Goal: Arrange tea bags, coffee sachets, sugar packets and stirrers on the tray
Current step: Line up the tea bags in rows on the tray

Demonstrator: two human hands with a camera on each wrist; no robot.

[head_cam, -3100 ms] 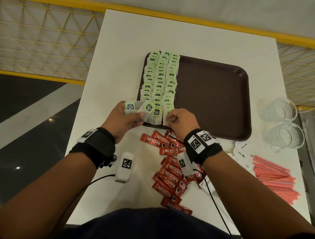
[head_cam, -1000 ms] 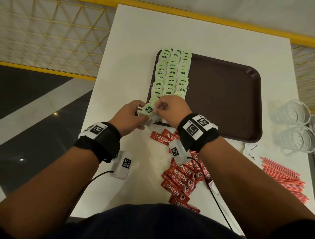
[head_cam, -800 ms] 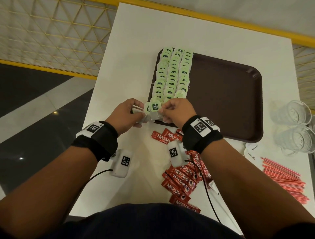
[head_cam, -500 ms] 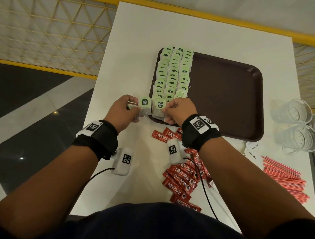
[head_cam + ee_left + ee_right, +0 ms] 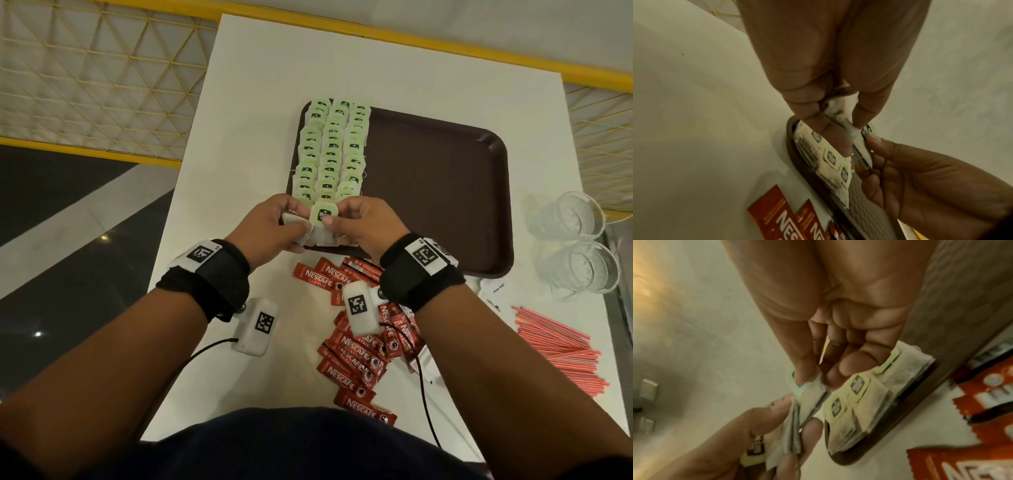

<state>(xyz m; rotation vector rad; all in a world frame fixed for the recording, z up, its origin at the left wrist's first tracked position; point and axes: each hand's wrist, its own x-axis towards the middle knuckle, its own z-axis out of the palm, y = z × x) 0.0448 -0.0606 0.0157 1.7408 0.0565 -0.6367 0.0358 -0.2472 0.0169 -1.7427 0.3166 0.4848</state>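
A: Head view. The left hand (image 5: pixel 265 224) grips a small stack of tea bags (image 5: pixel 297 229) at the near-left corner of the tray (image 5: pixel 445 192); the right hand (image 5: pixel 363 222) pinches the green tag of the top tea bag (image 5: pixel 323 213), probably to peel one off for the next row.

B: And the rows of tea bags (image 5: pixel 330 150)?

A: Three columns fill the tray's left strip, overlapped so each tag shows. The tray's right side is bare, room for the coffee sachets (image 5: pixel 356 346), stirrers (image 5: pixel 561 353) and what seem sugar packets (image 5: pixel 496 291), all lying on the table (image 5: pixel 260 102).

B: Left wrist view?

A: The left hand's thumb and fingers (image 5: pixel 816 116) curl round the stack just above the tray rim (image 5: pixel 791 129); the right hand (image 5: pixel 920 178) meets it from the side.

B: Right wrist view?

A: Thumb and forefinger (image 5: pixel 803 369) nip one tag; the last laid bags (image 5: pixel 857 395) reach the tray's near edge, so little room remains there.
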